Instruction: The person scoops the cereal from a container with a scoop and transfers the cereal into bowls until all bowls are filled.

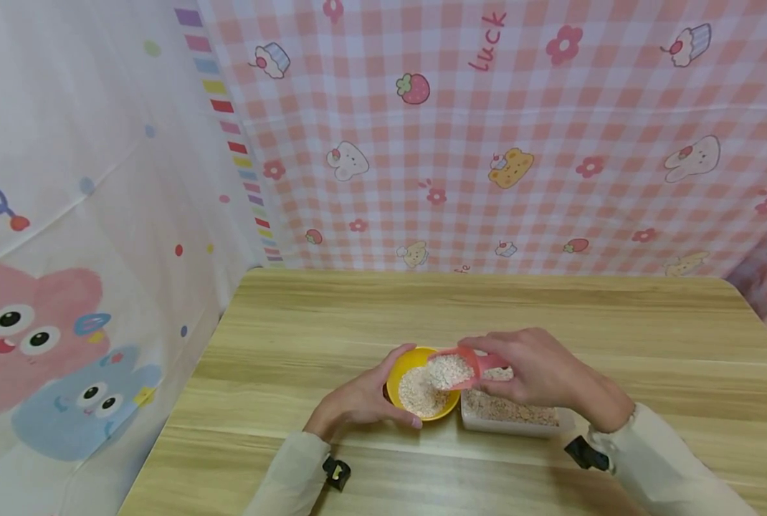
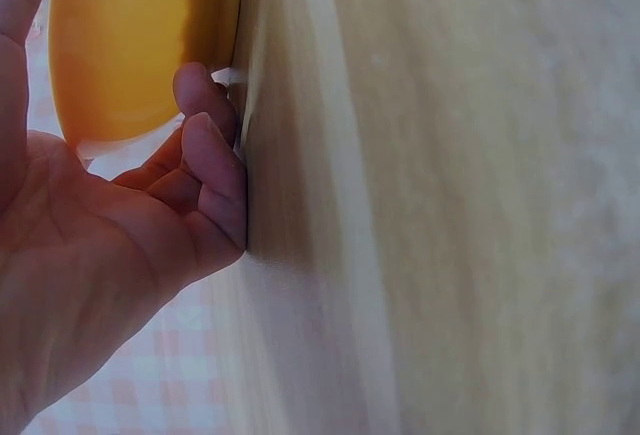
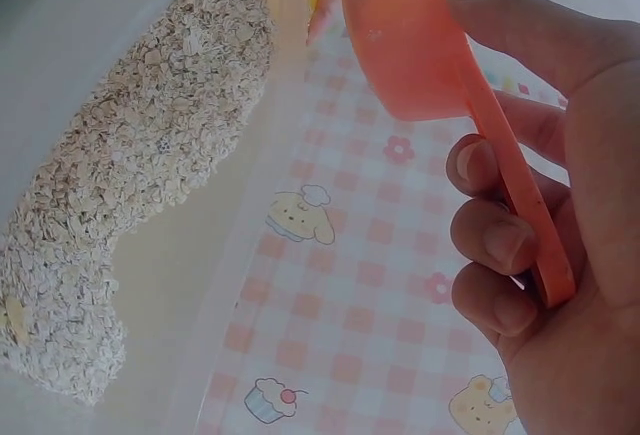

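Observation:
In the head view, my left hand (image 1: 364, 398) holds a yellow bowl (image 1: 393, 374) of oat flakes (image 1: 416, 398), thumb on the near side and fingers around the far side. The left wrist view shows the bowl's outer wall (image 2: 125, 50) beside my left hand (image 2: 110, 225), some fingers curled against the tabletop. My right hand (image 1: 538, 365) grips the handle of a coral-pink scoop (image 1: 476, 363). Heaped with oats, the scoop is tilted over the bowl's right rim. In the right wrist view, fingers of my right hand (image 3: 590, 195) curl round the scoop's handle (image 3: 515, 185).
A translucent plastic box (image 1: 509, 428) of oats stands just right of the bowl, partly under my right hand. Inside it, the oats (image 3: 150, 125) slope away from a bare patch of floor. The wood-grain table (image 1: 332, 308) meets a pink checked cloth (image 1: 383, 208) behind.

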Tool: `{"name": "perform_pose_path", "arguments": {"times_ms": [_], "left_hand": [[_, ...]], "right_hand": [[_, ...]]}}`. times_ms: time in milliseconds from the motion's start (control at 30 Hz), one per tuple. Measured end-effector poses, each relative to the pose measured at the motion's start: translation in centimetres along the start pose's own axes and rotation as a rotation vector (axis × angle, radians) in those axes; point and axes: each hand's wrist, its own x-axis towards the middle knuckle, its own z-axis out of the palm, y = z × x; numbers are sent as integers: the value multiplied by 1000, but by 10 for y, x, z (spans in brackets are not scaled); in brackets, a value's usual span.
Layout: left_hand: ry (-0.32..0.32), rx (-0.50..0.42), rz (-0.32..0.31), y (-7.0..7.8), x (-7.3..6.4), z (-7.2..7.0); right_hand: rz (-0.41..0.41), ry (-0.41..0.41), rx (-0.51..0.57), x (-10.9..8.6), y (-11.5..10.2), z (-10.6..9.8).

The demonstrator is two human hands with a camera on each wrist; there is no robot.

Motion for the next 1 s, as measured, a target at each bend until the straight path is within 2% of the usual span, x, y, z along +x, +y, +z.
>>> {"name": "perform_pose_path", "arguments": {"times_ms": [367,633,1000], "left_hand": [[4,12,-2,0,0,0],[1,8,0,-1,0,0],[-1,15,12,-2,1,0]], "right_hand": [[-32,-7,-65,1,-4,-2],[-88,32,-97,3,-8,-2],[-127,44,-146,6,-11,-1]]}}
